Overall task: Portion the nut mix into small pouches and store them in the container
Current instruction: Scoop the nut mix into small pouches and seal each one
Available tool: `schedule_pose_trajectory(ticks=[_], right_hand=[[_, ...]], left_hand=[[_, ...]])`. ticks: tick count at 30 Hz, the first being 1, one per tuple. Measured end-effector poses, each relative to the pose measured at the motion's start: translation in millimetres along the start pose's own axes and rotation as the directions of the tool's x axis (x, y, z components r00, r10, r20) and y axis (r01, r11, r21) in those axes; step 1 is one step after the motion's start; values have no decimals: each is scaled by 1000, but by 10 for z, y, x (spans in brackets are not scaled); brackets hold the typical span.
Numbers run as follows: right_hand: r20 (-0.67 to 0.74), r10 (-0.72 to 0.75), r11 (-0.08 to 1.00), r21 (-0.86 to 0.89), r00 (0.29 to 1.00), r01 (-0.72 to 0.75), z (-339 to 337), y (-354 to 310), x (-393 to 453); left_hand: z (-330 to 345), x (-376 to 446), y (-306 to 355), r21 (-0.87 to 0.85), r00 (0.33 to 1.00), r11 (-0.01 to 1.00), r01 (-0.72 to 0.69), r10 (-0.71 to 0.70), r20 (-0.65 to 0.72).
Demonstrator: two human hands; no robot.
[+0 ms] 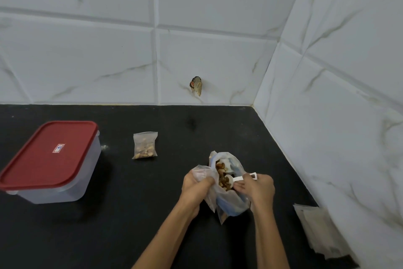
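Note:
A large clear bag of nut mix (229,194) stands open on the black counter (130,214). My left hand (197,186) grips a small clear pouch (201,172) against the bag's left rim. My right hand (258,188) holds a white plastic scoop (238,179) by its handle, with the bowl down among the nuts inside the bag. A filled small pouch of nuts (145,145) lies flat on the counter further back. At the left stands a clear container with a red lid (51,159), and the lid is on.
A stack of empty clear pouches (320,231) leans at the right against the tiled wall (327,138). Tiled walls close off the back and right of the counter. A small broken fitting (196,85) sticks out of the back wall.

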State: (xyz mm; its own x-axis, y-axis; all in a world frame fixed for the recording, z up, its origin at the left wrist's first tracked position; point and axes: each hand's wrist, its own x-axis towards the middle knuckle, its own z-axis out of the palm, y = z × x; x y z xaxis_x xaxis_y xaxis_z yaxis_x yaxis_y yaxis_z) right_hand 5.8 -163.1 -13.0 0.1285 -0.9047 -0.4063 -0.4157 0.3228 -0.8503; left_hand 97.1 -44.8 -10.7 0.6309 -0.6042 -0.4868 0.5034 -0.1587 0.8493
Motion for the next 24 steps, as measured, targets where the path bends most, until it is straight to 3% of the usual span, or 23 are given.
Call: schedule_pose_trajectory(ticks=[8,15,24], right_hand=[[136,203,868,434,970,-243,0,23,-53],[227,289,770,523,930,-366,-69,1,-134],[267,278,697,604,923,-385,-94,28,-139]], left_hand=[[-11,39,7,103,995,994,-39,30,92],[-27,56,-29,125,992,991,-48,32,123],[-11,44,-40,190,998,980,-64,68,-12]])
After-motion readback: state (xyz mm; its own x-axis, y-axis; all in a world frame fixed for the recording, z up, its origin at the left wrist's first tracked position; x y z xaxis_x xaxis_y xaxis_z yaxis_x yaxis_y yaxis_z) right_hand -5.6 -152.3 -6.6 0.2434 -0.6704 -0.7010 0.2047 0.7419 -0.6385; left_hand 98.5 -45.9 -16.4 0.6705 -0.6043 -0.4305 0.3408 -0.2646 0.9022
